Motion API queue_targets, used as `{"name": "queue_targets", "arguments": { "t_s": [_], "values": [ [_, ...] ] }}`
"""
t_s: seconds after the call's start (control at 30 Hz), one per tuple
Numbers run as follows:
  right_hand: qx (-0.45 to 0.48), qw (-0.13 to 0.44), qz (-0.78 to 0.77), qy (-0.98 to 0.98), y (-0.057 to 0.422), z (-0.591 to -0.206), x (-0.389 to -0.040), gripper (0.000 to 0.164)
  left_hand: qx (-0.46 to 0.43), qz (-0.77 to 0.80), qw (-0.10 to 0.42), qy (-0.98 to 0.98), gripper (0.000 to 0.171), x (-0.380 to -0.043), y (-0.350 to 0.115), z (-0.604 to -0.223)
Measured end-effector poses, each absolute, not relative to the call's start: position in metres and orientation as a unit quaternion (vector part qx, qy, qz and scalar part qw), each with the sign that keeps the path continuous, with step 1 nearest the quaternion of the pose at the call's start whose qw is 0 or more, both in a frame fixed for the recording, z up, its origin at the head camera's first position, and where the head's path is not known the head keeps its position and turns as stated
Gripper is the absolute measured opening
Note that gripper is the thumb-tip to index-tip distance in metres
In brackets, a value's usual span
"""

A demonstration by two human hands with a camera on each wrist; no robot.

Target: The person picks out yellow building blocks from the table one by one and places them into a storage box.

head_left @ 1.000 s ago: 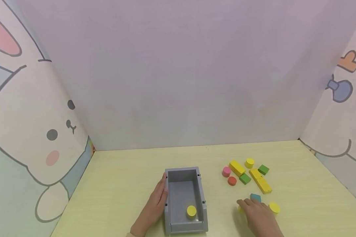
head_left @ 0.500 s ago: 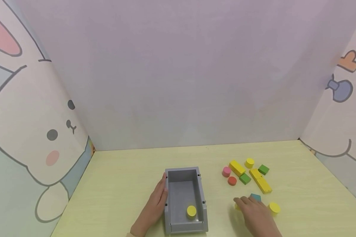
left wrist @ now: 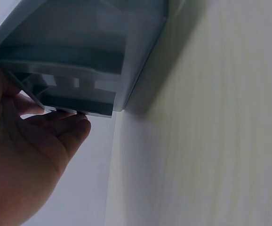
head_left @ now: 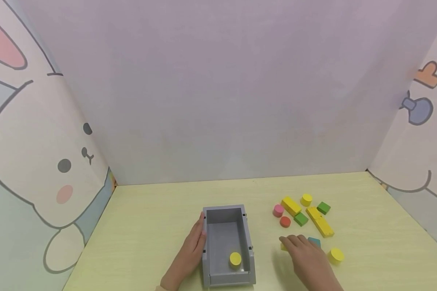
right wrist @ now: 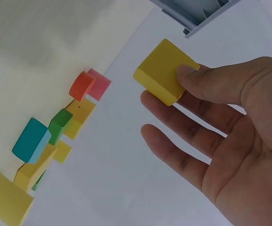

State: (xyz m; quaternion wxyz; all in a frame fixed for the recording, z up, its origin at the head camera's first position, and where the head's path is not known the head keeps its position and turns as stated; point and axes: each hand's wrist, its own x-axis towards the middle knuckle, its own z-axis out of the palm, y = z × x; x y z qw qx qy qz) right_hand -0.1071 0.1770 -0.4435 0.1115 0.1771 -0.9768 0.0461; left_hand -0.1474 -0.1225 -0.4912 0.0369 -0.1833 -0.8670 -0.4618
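Note:
My left hand (head_left: 190,247) lies along the outer left wall of a grey open-topped bin (head_left: 228,279), its fingers touching that wall. In the left wrist view the left hand (left wrist: 32,146) is beside the dark underside-lit bin (left wrist: 79,52). A yellow cylinder (head_left: 235,260) stands inside, near the front. Between thumb and fingers, my right hand (head_left: 307,258) pinches a yellow block (right wrist: 162,73), held above the table; from the head only a corner of it shows. A teal block (head_left: 314,241) and a yellow cylinder (head_left: 336,256) sit close to this hand.
Farther back on the right lie a pink cylinder (head_left: 278,210), a red disc (head_left: 285,221), green blocks (head_left: 301,219), long yellow blocks (head_left: 322,224) and another yellow cylinder (head_left: 306,199). A pale wall (head_left: 222,101) closes off the back of the table (head_left: 149,218).
My right hand has moved left and slightly away from me, carrying the yellow block toward the bin. The left hand and the bin have stayed where they were.

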Motion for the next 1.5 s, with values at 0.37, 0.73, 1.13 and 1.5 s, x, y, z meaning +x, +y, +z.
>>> {"name": "queue_targets", "arguments": {
  "t_s": [0.37, 0.73, 1.13, 1.5],
  "values": [
    [0.201, 0.167, 0.056, -0.964, 0.166, -0.438, -0.109, 0.045, -0.186, -0.464, 0.042, -0.865, 0.051, -0.148, -0.122, -0.492],
    [0.217, 0.186, 0.054, -0.957, 0.150, -0.433, -0.111, 0.046, -0.185, -0.465, 0.043, -0.865, 0.050, -0.148, -0.122, -0.490],
    [0.247, 0.219, 0.059, -0.942, 0.137, -0.435, -0.112, 0.046, -0.183, -0.469, 0.036, -0.863, 0.050, -0.148, -0.122, -0.491],
    [0.268, 0.221, 0.052, -0.936, 0.128, -0.429, -0.110, 0.044, -0.187, -0.465, 0.040, -0.864, 0.050, -0.149, -0.122, -0.490]
  ]
}}
